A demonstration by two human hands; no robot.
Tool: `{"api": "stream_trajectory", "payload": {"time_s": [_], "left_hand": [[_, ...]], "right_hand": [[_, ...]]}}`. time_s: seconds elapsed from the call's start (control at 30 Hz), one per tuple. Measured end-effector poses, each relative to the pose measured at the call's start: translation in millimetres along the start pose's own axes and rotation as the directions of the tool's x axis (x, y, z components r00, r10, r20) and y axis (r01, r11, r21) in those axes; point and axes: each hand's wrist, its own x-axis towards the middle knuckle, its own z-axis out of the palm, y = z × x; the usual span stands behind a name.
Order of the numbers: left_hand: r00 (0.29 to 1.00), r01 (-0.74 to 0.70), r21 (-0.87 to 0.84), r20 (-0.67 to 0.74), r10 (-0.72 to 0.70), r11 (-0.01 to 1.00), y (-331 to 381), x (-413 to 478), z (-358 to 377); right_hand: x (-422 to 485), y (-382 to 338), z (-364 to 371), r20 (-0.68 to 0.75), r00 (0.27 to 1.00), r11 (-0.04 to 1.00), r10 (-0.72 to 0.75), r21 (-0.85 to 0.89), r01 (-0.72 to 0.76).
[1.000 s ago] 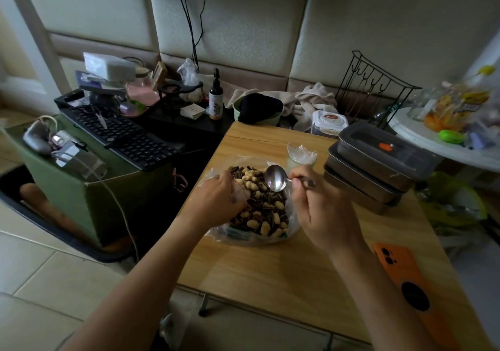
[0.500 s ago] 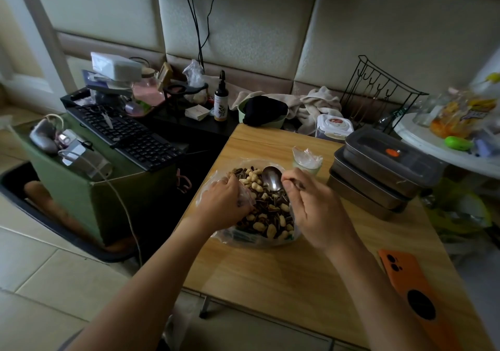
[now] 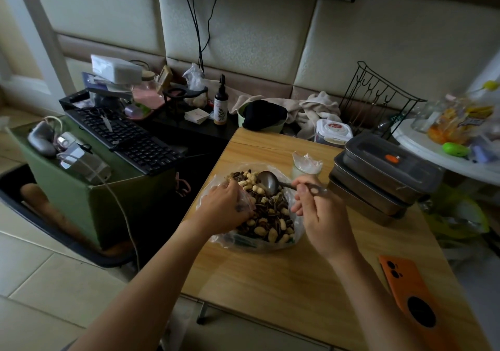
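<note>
spoon (image 3: 267,182) handle pinched in my right hand (image 3: 322,215), bowl just above the nuts (image 3: 270,215) at the bag's (image 3: 257,243) twelve o'clock. my left hand (image 3: 227,207) clutches the bag's plastic rim at nine o'clock. bag lies on the table (image 3: 270,283), a cup (image 3: 305,164) near its one o'clock.

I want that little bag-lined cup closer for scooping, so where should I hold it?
Grip the cup low on its wall, below the plastic liner, probably from the left: it stands upright, the liner flares loosely over its rim, and stacked trays crowd its right.
</note>
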Motion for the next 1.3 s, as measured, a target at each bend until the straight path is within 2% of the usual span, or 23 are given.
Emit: {"api": "stream_trajectory", "payload": {"time_s": [0.1, 0.2, 0.33, 0.47, 0.53, 0.77, 0.9, 0.97, 1.03, 1.13, 1.2, 1.3], "left_hand": [[1.0, 0.005, 0.002, 0.004, -0.005, 1.0, 0.2, 0.2, -0.6], [1.0, 0.005, 0.005, 0.015, -0.005, 1.0, 0.2, 0.0, -1.4], [0.999, 0.009, 0.014, 0.037, -0.01, 1.0, 0.4, -0.6, -2.5], [0.999, 0.027, -0.01, 0.029, -0.026, 1.0, 2.9, -1.2, -4.9], [0.999, 0.04, -0.032, 0.025, -0.039, 0.999, 4.8, -1.2, -6.1], [0.995, 0.073, -0.096, 0.076, -0.066, 0.993, 4.1, -2.5, -11.5], [0.996, 0.082, -0.219, -0.01, -0.086, 0.972, 11.3, -0.6, -18.3], [0.994, 0.087, -0.234, -0.04, -0.098, 0.968, 15.2, 3.1, -25.2], [0.994, 0.089, -0.219, -0.047, -0.102, 0.972, 17.8, 8.1, -29.3], [0.996, 0.092, -0.134, 0.012, -0.091, 0.987, 21.5, 12.4, -29.1], [0.993, 0.112, -0.073, 0.052, -0.109, 0.991, 24.7, 13.7, -28.2], [0.985, 0.165, -0.073, 0.059, -0.161, 0.984, 26.2, 15.4, -28.3]], "right_hand": [[-1.0, -6.5, -1.1, -0.002, 0.997, 0.997, -0.075, -0.027, 0.075], [0.0, -9.8, 1.7, -0.039, 0.998, 0.998, -0.053, -0.048, 0.051], [0.7, -6.9, 7.0, -0.109, 0.974, 0.979, 0.2, 0.072, -0.193], [1.3, -5.4, 4.7, -0.121, 0.843, 0.832, 0.523, 0.285, -0.476], [2.2, -6.6, 0.7, -0.123, 0.782, 0.764, 0.611, 0.352, -0.541], [4.8, -10.6, -7.8, -0.213, 0.833, 0.85, 0.511, 0.27, -0.452], [11.4, -9.4, -15.5, -0.221, 0.787, 0.799, 0.575, 0.359, -0.483], [17.1, -6.6, -21.2, -0.196, 0.803, 0.803, 0.563, 0.359, -0.475], [23.3, -3.0, -24.7, -0.155, 0.845, 0.838, 0.512, 0.307, -0.452], [35.1, -0.9, -25.1, -0.118, 0.894, 0.89, 0.432, 0.218, -0.401], [42.1, -0.6, -23.5, -0.102, 0.91, 0.907, 0.403, 0.181, -0.381], [43.7, 2.6, -22.0, -0.12, 0.906, 0.903, 0.405, 0.207, -0.376]]}}
